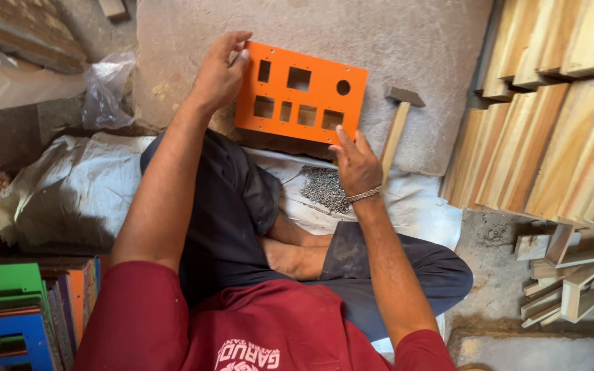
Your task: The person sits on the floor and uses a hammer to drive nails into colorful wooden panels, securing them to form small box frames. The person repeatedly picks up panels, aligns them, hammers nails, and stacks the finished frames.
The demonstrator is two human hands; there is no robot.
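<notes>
I sit cross-legged on a white cloth [77, 185] and hold an orange metal panel [311, 75] with several rectangular cut-outs and one round hole. It lies tilted on a flat stone slab [393, 41]. My left hand [220, 72] grips the panel's upper left corner. My right hand [353, 161] holds its lower right edge with fingers spread over it. A pile of small dark nails [324, 187] lies on the cloth just below the panel, beside my right wrist.
A hammer [397, 127] with a wooden handle lies on the slab right of the panel. Stacked wooden boards [551, 124] fill the right side, with small wood offcuts [572, 275] below. Green, blue and orange panels [8, 316] stand stacked at lower left. A crumpled plastic bag [104, 86] lies upper left.
</notes>
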